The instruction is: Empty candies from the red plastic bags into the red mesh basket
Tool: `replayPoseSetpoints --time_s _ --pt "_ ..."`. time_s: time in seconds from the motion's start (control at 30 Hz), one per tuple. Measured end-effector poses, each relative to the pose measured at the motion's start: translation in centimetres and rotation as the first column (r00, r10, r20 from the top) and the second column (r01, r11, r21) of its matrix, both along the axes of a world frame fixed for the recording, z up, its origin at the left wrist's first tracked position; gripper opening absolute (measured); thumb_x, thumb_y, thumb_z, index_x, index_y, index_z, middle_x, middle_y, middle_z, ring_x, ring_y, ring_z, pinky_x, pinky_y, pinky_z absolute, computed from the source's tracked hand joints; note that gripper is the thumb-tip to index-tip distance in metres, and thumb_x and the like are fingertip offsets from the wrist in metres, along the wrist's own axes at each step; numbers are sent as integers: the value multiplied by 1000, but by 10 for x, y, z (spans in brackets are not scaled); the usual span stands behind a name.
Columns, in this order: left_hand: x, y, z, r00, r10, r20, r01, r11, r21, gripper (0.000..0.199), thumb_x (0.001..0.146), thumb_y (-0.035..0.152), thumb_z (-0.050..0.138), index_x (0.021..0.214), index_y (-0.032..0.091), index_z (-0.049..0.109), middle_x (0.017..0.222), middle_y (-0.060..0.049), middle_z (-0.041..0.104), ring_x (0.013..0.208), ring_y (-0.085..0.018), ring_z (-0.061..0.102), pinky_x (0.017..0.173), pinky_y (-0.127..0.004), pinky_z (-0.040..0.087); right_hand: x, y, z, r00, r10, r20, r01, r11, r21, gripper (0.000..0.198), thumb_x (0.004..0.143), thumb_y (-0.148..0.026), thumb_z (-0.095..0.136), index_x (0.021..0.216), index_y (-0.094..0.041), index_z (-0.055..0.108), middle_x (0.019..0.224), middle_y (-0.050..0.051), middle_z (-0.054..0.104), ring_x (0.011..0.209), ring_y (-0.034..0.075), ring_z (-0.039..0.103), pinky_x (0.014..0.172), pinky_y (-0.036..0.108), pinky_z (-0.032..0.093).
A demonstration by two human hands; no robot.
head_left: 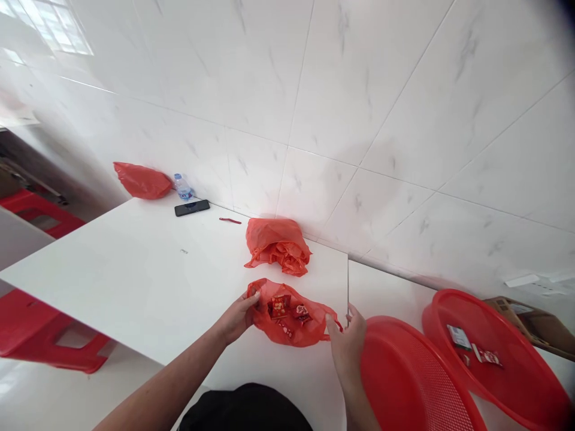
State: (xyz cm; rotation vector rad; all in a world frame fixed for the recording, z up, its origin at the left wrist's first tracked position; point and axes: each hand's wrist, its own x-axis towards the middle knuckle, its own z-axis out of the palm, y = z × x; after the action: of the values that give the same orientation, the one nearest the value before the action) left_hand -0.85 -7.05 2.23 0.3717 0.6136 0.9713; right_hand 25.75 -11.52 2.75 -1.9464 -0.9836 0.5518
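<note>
A thin red plastic bag (265, 335) lies spread wide at its mouth on the white table, close in front of me. Inside it are several small red snack packets (280, 306). My left hand (240, 317) grips the bag's left rim, thumb on top and the fingers partly hidden behind the film. At the opposite side, my right hand (347, 335) pinches the right rim near a handle loop. Just beyond the open bag sits a second, crumpled red plastic bag (277, 239), touched by neither hand.
A red basket (399, 371) stands right of my right hand. Beyond it, a red tray (516, 383) holds a few packets, near a cardboard box (530, 323). Along the wall are a red strip (230, 221), a phone (192, 208), a water bottle (182, 187) and another red bag (142, 181). Red stools (40, 335) stand left.
</note>
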Motion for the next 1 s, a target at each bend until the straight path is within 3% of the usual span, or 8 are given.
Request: replayPoseSetpoints --time_s 0.07,0.23,0.43,0.63,0.73,0.83,0.93,1.0 --pt "0 0 1 999 -11 -47 10 1000 -21 58 77 34 73 130 22 54 115 -14 68 99 -29 66 83 -38 47 4 2 -11 999 18 31 -15 995 -94 76 64 -51 71 128 -17 48 132 19 48 119 33 48 87 37 45" --pt "-3 1 5 998 -2 -66 2 1000 -2 52 80 33 70 130 24 55 110 -11 70 94 -26 67 80 -34 47 9 11 5 967 248 -65 -256 929 -268 27 74 -49 60 71 -22 56 75 5 59 73 23 55 65 34 42" --pt "-7 9 21 975 71 -208 -68 997 24 31 80 33 70 108 21 66 91 -6 70 79 -20 65 73 -30 47 -3 17 101 690 622 -369 -608 775 171 24 78 -46 64 73 -22 60 81 0 61 75 16 53 69 27 41" --pt "-9 7 42 942 57 -332 -22 994 110 29 82 32 67 109 20 67 73 -1 62 64 -14 55 64 -26 41 -4 23 96 887 380 -261 -367 925 100 23 75 -46 68 76 -23 64 122 4 60 98 21 58 83 33 43" --pt "-10 4 60 858 73 -509 50 974 223 17 82 28 64 95 19 70 73 -1 62 65 -14 52 66 -26 40 0 24 72 804 343 -486 -296 939 174 26 73 -47 70 74 -23 63 123 6 63 109 24 56 87 35 44" --pt "-9 5 78 713 155 -684 122 933 338 8 81 24 62 79 20 69 75 -2 63 70 -17 52 66 -28 39 1 23 54 631 271 -727 -129 961 246 29 73 -48 72 74 -24 58 90 1 70 93 19 61 82 33 47" --pt "-6 7 89 583 311 -751 158 863 480 8 77 20 63 71 22 68 77 -2 63 70 -18 51 63 -28 37 -2 20 45 513 219 -830 -12 969 249 35 77 -52 67 67 -23 51 54 -7 49 54 9 47 62 26 46" --pt "-2 7 94 543 376 -750 203 809 552 12 76 16 62 69 23 69 79 -2 62 67 -18 50 60 -28 35 -7 16 44 531 213 -821 -32 972 231 39 81 -57 59 66 -23 50 47 -9 34 43 7 29 47 22 36"
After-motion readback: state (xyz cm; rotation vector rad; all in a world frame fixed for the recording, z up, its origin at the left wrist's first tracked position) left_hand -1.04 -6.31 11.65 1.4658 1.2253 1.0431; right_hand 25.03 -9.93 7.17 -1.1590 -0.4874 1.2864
